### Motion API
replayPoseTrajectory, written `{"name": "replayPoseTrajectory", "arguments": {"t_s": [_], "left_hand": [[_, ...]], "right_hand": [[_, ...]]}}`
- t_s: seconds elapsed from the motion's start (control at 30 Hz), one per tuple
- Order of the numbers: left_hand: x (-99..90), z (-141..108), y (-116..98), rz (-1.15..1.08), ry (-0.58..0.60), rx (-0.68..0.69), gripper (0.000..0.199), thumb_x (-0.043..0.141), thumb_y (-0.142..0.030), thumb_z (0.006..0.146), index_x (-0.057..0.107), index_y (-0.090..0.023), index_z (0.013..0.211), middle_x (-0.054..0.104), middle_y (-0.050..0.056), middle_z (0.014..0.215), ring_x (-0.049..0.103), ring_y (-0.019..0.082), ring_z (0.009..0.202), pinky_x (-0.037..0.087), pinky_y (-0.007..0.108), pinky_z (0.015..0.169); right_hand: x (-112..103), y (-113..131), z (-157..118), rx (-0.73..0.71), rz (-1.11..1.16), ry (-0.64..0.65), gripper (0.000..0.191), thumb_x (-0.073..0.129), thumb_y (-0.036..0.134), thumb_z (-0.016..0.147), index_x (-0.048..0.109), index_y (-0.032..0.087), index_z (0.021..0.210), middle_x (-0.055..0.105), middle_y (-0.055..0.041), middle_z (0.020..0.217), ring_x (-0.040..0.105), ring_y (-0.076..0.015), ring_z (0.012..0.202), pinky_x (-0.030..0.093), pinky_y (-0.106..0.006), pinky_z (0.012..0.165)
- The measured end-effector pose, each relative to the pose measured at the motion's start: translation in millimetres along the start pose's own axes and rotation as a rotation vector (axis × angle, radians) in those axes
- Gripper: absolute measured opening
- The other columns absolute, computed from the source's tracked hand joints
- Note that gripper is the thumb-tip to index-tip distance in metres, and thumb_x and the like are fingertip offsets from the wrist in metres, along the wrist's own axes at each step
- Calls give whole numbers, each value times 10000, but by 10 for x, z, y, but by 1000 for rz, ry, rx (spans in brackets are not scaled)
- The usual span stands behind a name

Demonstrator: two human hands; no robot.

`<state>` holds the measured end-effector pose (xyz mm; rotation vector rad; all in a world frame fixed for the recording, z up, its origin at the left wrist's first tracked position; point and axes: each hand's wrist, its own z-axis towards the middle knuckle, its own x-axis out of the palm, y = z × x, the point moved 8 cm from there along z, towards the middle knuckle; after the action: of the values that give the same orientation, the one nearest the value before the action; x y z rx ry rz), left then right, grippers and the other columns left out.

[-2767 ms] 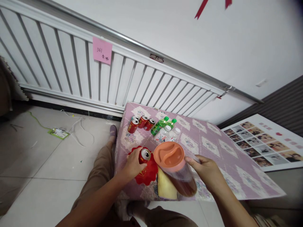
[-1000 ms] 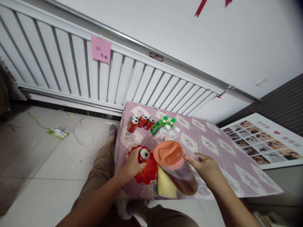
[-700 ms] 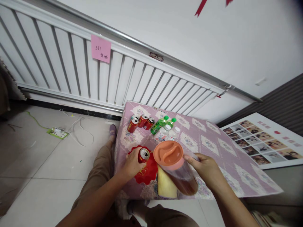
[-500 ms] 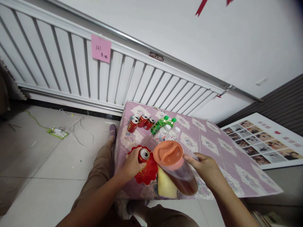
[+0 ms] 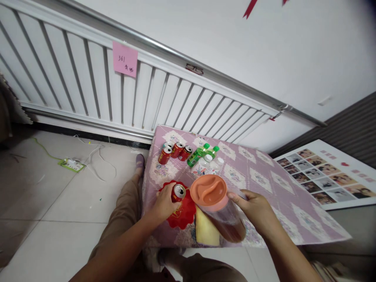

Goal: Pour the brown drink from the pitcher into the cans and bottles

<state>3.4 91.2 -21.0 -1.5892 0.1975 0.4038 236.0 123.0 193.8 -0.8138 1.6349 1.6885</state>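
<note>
My left hand [image 5: 165, 203] is wrapped round a red drink can [image 5: 178, 192] with an opened top, above a red scalloped tray [image 5: 185, 215]. In my right hand [image 5: 252, 205] is the handle of a clear pitcher [image 5: 229, 224] with an orange lid [image 5: 209, 190]. Brown liquid lies in the pitcher's lower part. The pitcher is tilted, its lid end close beside the can's top. A thin streak shows between lid and can. Below the pitcher a yellow cloth [image 5: 206, 231] lies on the table.
On the patterned tablecloth [image 5: 258, 178] stand several cans [image 5: 165, 155], green bottles [image 5: 197, 156] and white-capped bottles [image 5: 202, 165]. A radiator [image 5: 100, 78] runs behind the table. A photo board [image 5: 326, 172] leans at the right. A power strip [image 5: 71, 165] with cables lies on the floor.
</note>
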Motion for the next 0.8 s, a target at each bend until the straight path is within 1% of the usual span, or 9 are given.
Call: {"name": "replayPoseTrajectory", "arguments": {"t_s": [0.17, 0.43, 0.57, 0.8], "left_hand": [[6, 0, 10, 1, -10, 10, 762, 779, -107, 690, 487, -239, 1381, 583, 105, 1461, 507, 295, 1386, 303, 498, 1188], [18, -1, 37, 12, -16, 38, 771, 772, -115, 692, 480, -231, 1396, 584, 113, 1455, 514, 312, 1378, 321, 522, 1179], [18, 2, 33, 12, -27, 54, 761, 774, -114, 695, 487, -215, 1392, 591, 115, 1445, 522, 309, 1371, 322, 523, 1183], [5, -8, 21, 36, -31, 38, 769, 778, -120, 698, 490, -220, 1404, 602, 115, 1433, 528, 321, 1370, 332, 537, 1178]], "right_hand": [[13, -39, 7, -4, 4, 9, 493, 701, 632, 639, 451, 249, 454, 402, 45, 445, 354, -119, 453, 288, -279, 451], [14, -74, 21, 16, 17, 5, 518, 706, 634, 617, 384, 266, 450, 393, 50, 447, 359, -119, 455, 291, -282, 460], [19, -34, 11, 22, 19, 18, 498, 697, 627, 621, 396, 265, 459, 391, 51, 453, 361, -121, 458, 289, -282, 463], [27, -2, 16, 17, -7, 28, 531, 681, 646, 628, 342, 269, 467, 317, 62, 460, 305, -109, 460, 248, -276, 451]]}}
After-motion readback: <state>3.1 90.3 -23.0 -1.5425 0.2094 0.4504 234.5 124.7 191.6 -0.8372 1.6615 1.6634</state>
